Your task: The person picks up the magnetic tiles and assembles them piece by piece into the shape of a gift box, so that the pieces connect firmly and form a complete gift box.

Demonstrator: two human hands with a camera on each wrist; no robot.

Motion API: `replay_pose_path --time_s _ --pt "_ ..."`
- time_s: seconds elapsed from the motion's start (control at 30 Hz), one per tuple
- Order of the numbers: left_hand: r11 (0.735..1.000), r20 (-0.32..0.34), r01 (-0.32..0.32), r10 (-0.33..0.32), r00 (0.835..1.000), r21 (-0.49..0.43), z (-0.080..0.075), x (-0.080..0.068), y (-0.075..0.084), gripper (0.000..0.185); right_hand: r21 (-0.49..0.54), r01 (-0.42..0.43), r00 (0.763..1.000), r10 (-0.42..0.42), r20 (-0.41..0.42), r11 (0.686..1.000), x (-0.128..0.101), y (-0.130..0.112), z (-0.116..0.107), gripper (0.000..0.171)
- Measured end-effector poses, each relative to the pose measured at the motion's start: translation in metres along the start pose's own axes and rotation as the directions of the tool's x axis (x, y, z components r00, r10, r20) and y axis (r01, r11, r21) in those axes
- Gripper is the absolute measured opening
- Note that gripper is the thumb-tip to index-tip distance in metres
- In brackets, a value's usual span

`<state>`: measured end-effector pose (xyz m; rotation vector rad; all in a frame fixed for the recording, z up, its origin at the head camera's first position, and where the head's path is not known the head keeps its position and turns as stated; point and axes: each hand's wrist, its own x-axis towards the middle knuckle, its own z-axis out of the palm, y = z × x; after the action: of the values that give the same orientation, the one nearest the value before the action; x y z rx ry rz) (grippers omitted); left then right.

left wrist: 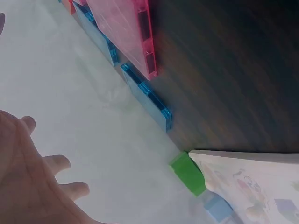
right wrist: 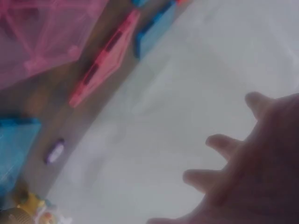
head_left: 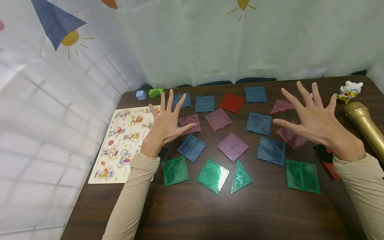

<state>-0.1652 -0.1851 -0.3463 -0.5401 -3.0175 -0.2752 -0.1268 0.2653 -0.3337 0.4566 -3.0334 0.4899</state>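
Above the dark surface (head_left: 192, 213), both hands hover spread wide and hold nothing: the left hand (head_left: 165, 125) over a pink tile (head_left: 189, 122), the right hand (head_left: 315, 120) over another pink tile (head_left: 292, 137). The tiles (head_left: 232, 146) lie flat and scattered, seemingly laid out for easy picking, with a puzzle board (head_left: 120, 146) at the left.

This looks like a children's play corner, staged against a backdrop. A dark wooden bench (head_left: 210, 213) carries translucent magnetic tiles (head_left: 232, 146) in blue, pink, red and green. A cartoon-figure puzzle board (head_left: 126, 143) lies at the left edge, small blocks (head_left: 156, 92) sit at the far-left corner, and a toy figure (head_left: 349, 90) and gold microphone (head_left: 364, 125) at the right. A white curtain (head_left: 195, 40) printed with suns hangs behind.
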Motion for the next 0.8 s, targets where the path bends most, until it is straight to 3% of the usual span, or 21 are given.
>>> replay_pose_path --time_s 0.23,0.4,0.53,0.63,0.8 --pt "1.0 0.021 -0.015 0.015 1.0 -0.024 -0.004 -0.004 -0.004 0.102 0.007 0.072 0.997 -0.072 -0.007 0.997 0.006 -0.025 0.003 0.093" --pt "0.991 0.077 -0.052 0.062 0.995 -0.12 -0.008 -0.009 -0.001 0.083 0.032 0.203 0.977 -0.205 0.064 0.979 0.016 -0.051 0.008 0.08" --pt "0.978 0.146 -0.094 0.122 0.982 -0.184 -0.008 -0.014 0.004 0.068 0.151 0.343 0.91 -0.368 0.19 0.927 0.031 -0.068 0.012 0.067" --pt "0.975 0.224 -0.1 0.144 0.964 -0.197 -0.003 -0.018 0.008 0.064 0.234 0.392 0.851 -0.448 0.275 0.89 0.045 -0.079 0.019 0.059" --pt "0.981 0.387 -0.065 0.132 0.913 -0.184 0.007 -0.023 0.014 0.071 0.212 0.43 0.804 -0.479 0.352 0.878 0.061 -0.098 0.035 0.053"
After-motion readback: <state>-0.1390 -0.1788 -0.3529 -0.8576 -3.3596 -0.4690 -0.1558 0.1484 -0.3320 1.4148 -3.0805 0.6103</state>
